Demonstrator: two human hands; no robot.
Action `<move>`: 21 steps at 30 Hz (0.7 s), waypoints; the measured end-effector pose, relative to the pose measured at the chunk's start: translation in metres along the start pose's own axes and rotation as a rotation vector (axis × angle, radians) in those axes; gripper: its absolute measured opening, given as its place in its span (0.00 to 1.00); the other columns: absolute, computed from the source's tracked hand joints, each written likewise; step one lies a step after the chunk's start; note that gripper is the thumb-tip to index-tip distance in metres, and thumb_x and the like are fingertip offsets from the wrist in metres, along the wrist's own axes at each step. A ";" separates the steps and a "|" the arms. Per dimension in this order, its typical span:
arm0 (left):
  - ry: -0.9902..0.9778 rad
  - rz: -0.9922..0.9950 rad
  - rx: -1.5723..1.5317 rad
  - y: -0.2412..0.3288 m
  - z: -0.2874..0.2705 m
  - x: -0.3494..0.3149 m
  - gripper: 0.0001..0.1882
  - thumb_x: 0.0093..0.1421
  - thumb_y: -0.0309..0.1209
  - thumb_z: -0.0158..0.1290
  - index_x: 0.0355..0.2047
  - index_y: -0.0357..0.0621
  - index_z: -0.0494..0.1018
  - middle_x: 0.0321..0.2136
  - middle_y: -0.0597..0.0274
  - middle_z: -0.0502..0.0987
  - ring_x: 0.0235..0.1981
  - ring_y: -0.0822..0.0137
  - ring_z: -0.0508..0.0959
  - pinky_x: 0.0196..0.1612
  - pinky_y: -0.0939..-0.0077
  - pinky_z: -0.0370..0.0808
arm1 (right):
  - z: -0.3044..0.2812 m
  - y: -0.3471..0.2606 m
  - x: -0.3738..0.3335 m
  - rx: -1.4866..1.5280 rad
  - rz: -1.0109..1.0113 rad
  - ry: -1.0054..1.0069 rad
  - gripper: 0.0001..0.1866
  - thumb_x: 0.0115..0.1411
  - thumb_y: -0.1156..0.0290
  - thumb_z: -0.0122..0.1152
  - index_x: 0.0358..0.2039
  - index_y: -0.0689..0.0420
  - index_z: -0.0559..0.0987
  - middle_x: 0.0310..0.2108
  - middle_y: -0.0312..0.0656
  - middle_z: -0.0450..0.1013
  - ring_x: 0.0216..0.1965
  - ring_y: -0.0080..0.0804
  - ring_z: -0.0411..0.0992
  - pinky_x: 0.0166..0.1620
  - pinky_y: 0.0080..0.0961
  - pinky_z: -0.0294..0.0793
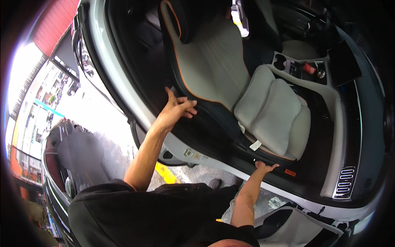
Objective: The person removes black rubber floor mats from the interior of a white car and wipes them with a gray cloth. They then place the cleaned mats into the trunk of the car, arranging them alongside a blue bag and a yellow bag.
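Head view: beside the seat (224, 76), left hand (177, 110) is showing parted fingers; right hand (264, 168), grip unclear, is probably needing gentleness

Looks like a paved spot for vehicles, viewed at the open doorway of a pale car (106, 37). Told by the grey seat (210, 57), the centre console (294, 68) and the slotted air vent (345, 182) within. Opens outward onto bright ground (113, 142) with a yellow stripe (166, 173), near a dark vehicle (50, 168) and red ribbed panelling (57, 20). Could be workshop or parking area; impossible to tell which.
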State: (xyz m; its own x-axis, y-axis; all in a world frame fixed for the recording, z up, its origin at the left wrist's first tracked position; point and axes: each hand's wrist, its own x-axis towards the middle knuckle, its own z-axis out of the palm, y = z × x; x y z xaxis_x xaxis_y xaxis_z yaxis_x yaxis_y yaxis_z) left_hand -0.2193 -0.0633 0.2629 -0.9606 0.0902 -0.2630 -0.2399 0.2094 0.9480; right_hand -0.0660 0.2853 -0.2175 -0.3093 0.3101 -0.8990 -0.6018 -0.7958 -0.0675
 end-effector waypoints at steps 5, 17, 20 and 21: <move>-0.049 0.016 0.003 0.000 0.009 0.009 0.58 0.62 0.26 0.58 0.70 0.36 0.19 0.48 0.53 0.67 0.43 0.60 0.80 0.43 0.74 0.80 | -0.002 -0.024 0.051 0.057 0.069 0.236 0.69 0.26 0.30 0.78 0.67 0.52 0.63 0.72 0.39 0.51 0.72 0.44 0.37 0.72 0.49 0.29; 0.106 0.100 0.100 0.005 0.006 0.018 0.63 0.58 0.28 0.61 0.68 0.32 0.15 0.46 0.54 0.63 0.37 0.66 0.74 0.38 0.78 0.74 | -0.005 -0.020 0.041 -0.004 0.017 0.125 0.63 0.28 0.30 0.77 0.64 0.47 0.65 0.68 0.41 0.57 0.66 0.43 0.50 0.67 0.54 0.46; 0.197 0.161 -0.122 0.008 -0.009 0.043 0.63 0.55 0.28 0.61 0.67 0.24 0.18 0.35 0.64 0.62 0.32 0.74 0.66 0.33 0.79 0.67 | -0.015 -0.009 0.046 -0.015 0.058 0.103 0.67 0.21 0.28 0.77 0.63 0.46 0.67 0.66 0.39 0.58 0.63 0.46 0.49 0.64 0.54 0.48; 0.220 0.170 -0.169 0.011 -0.006 0.045 0.57 0.55 0.25 0.59 0.67 0.23 0.25 0.30 0.69 0.62 0.28 0.77 0.65 0.32 0.79 0.65 | -0.010 -0.013 0.046 0.004 0.114 0.219 0.68 0.19 0.28 0.78 0.64 0.46 0.66 0.66 0.39 0.57 0.64 0.47 0.48 0.64 0.53 0.47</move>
State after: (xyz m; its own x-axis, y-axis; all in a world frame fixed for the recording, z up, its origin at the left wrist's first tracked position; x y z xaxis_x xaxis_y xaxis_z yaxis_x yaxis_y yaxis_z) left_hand -0.2656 -0.0628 0.2629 -0.9919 -0.1060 -0.0706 -0.0756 0.0436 0.9962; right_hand -0.0650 0.3048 -0.2628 -0.2083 0.0981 -0.9731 -0.5750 -0.8172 0.0407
